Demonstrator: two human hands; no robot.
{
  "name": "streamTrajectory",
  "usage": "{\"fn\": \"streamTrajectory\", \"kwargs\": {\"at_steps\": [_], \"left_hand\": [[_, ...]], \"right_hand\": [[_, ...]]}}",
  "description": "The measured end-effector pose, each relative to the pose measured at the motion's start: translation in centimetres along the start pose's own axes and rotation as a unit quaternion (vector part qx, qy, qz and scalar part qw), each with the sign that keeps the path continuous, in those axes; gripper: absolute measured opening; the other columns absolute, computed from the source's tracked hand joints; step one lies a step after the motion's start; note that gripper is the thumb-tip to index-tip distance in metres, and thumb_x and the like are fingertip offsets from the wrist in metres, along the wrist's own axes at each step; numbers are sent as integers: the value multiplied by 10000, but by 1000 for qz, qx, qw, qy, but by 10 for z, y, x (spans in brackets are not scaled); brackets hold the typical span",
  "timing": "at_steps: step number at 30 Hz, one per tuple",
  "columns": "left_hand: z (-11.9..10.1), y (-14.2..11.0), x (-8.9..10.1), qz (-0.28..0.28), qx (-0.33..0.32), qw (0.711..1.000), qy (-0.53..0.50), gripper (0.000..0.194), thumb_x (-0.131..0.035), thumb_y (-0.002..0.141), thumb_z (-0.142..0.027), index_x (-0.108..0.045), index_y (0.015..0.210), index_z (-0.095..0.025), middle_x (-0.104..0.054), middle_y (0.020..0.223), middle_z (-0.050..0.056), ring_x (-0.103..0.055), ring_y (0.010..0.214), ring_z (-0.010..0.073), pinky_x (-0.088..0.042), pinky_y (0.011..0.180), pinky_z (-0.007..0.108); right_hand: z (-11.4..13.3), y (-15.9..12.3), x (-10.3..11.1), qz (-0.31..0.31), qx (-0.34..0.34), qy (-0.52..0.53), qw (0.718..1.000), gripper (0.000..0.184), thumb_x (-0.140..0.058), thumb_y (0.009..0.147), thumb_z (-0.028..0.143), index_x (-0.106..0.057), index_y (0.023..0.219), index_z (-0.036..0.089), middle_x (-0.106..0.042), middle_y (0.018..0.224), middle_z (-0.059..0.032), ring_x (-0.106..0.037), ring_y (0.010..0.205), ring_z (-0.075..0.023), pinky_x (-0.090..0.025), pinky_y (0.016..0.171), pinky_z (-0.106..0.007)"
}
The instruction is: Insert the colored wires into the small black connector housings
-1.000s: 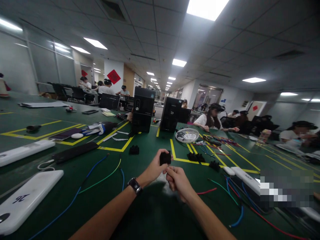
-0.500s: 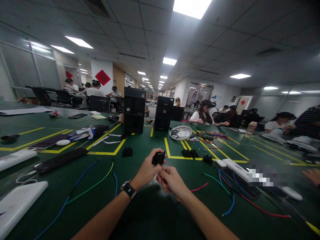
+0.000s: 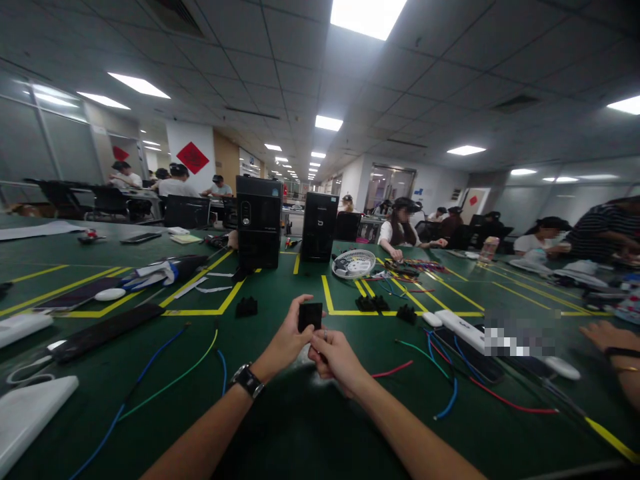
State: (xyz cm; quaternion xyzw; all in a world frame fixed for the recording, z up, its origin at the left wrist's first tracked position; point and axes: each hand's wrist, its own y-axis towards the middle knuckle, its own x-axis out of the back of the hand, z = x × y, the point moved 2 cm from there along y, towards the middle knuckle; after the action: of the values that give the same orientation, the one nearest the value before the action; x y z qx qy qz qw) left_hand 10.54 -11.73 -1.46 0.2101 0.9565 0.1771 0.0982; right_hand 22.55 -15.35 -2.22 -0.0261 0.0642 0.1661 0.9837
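My left hand point(image 3: 281, 341) is closed around a black block point(image 3: 311, 317), upright above my thumb; my right hand point(image 3: 336, 357) has its fingertips pinched together just below it; to work well here, I should brace the block firmly and press gently and evenly; a red wire point(image 3: 393, 369) lies just right of my grip; my fingers hide the block's lower end, and I cannot tell what, if anything, my right fingertips pinch.

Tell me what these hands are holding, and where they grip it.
The left hand holds a small black part near its lower end. The right hand meets it just below; whether it grips the part is hidden.
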Motion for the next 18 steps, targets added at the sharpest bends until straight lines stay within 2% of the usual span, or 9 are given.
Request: {"fn": "streamTrajectory", "kwargs": {"at_steps": [3,6,9,13,15,18], "left_hand": [[-2,1,0,-16,16,1000,-18,608,-602,757,-171,-325,1292,-254,-610,1073,102,-643,829,187,-513,767,341],[-5,2,0,-19,33,996,-80,501,-616,773,-279,-401,1224,-237,-625,988,86,-644,722,178,-520,659,313],[-3,4,-1,-59,20,987,-145,367,-531,820,-456,-517,1055,-173,-615,838,59,-634,668,174,-510,620,298],[8,8,-3,-116,42,977,-172,461,-470,799,-589,-550,855,-139,-568,662,19,-583,525,148,-484,543,290],[13,10,0,-136,55,973,-178,453,-492,779,-589,-547,825,-141,-563,645,11,-574,515,144,-475,534,282],[15,11,3,-156,69,971,-169,341,-542,767,-476,-548,823,-140,-574,658,10,-571,522,137,-453,518,259]], "right_hand": [[3,-1,0,20,0,5,1000,279,-571,802,413,-473,706,170,-422,507,91,-245,318,-10,-141,326,-162],[3,-4,-2,50,-12,-4,999,238,-536,828,395,-546,813,159,-395,502,99,-231,311,-13,-127,322,-161],[-3,-6,-6,66,-27,-23,997,242,-506,848,389,-563,838,154,-421,519,88,-233,304,-12,-124,315,-159],[-13,-4,-11,74,-39,-45,996,247,-448,873,384,-547,829,163,-466,490,74,-279,299,-30,-158,314,-157],[-13,-2,-11,66,-19,-41,997,244,-447,871,378,-545,811,162,-405,445,95,-268,296,-35,-163,315,-160],[-4,-2,-9,45,26,-51,997,248,-466,857,372,-550,771,155,-353,391,108,-246,281,-39,-150,313,-172]]}}
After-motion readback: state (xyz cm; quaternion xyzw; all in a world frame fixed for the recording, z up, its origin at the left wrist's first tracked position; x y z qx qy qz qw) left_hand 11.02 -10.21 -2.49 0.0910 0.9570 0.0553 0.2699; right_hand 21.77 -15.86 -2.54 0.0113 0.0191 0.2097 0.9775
